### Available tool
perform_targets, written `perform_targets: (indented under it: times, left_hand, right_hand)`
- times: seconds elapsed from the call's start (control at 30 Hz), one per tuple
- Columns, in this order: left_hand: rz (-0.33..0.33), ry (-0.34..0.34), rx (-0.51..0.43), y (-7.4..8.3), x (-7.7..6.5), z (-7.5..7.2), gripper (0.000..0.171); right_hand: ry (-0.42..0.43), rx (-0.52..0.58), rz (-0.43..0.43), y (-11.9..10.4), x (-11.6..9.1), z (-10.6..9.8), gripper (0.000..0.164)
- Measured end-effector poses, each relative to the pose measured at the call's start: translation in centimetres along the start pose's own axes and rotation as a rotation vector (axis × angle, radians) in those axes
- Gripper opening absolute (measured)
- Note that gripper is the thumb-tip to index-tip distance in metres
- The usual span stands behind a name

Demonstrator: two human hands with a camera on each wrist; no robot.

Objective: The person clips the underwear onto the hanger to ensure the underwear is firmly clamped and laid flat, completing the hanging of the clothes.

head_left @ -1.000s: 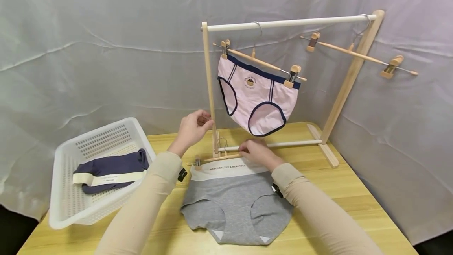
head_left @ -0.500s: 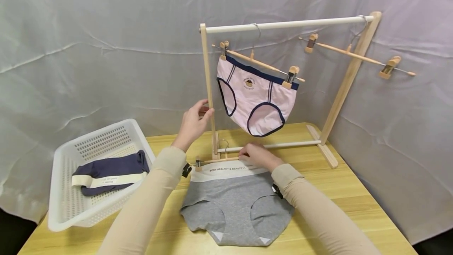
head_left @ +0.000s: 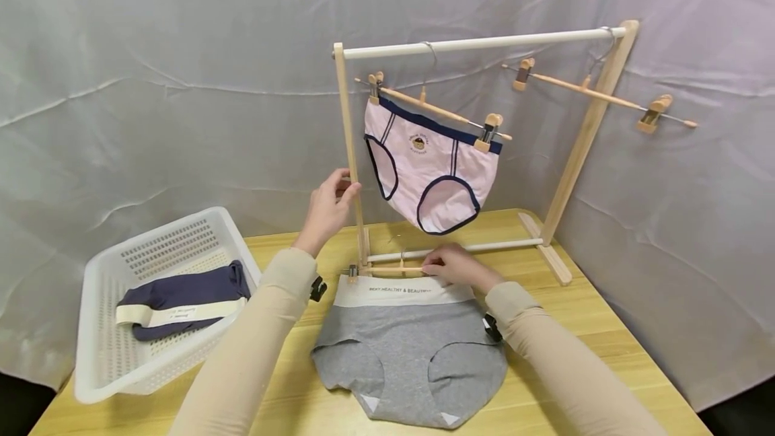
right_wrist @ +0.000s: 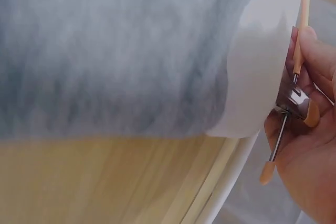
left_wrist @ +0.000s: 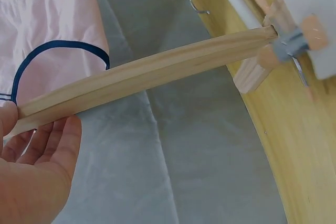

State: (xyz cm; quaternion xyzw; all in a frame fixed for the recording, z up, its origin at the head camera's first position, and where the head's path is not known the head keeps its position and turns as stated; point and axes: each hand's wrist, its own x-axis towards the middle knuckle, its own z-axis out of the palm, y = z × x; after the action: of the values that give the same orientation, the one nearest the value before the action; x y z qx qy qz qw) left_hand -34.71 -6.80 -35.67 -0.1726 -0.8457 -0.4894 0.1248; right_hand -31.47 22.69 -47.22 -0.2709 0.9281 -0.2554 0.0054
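Note:
My left hand (head_left: 329, 210) holds the left upright post (left_wrist: 142, 74) of a small wooden drying rack, thumb on one side and fingers on the other. Low in front of the rack, my right hand (head_left: 457, 264) grips a clip hanger (head_left: 393, 270) near its right end. Grey briefs (head_left: 412, 355) with a white lettered waistband are clipped to this hanger, their lower part spread over the table. In the right wrist view, my fingers wrap around the hanger's bar beside a metal clip (right_wrist: 294, 100). Pink briefs (head_left: 418, 153) with navy trim hang from the rack on another hanger.
A bare clip hanger (head_left: 581, 89) hangs at the right end of the rack's white top rail (head_left: 484, 43). To the left, a white plastic basket (head_left: 99, 328) holds a folded navy garment (head_left: 181, 295) with a cream band. Grey cloth (head_left: 181, 52) backs the wooden table (head_left: 581, 348).
My left hand has closed its fingers round the post. My right hand has shifted the hanger and grey briefs slightly right and up. The head view has turned a little.

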Motion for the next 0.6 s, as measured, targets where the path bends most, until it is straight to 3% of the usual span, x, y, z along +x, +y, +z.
perform_targets:
  times: [0.17, 0.6]
  left_hand:
    - [-0.008, -0.010, 0.001, 0.0, 0.1, -0.2, 0.037]
    - [0.004, -0.034, 0.039, -0.2, 0.2, -0.3, 0.037]
  right_hand:
    - [-0.007, 0.013, -0.009, -0.2, -0.5, -0.6, 0.015]
    - [-0.003, 0.047, 0.066, -0.4, -1.4, -1.6, 0.016]
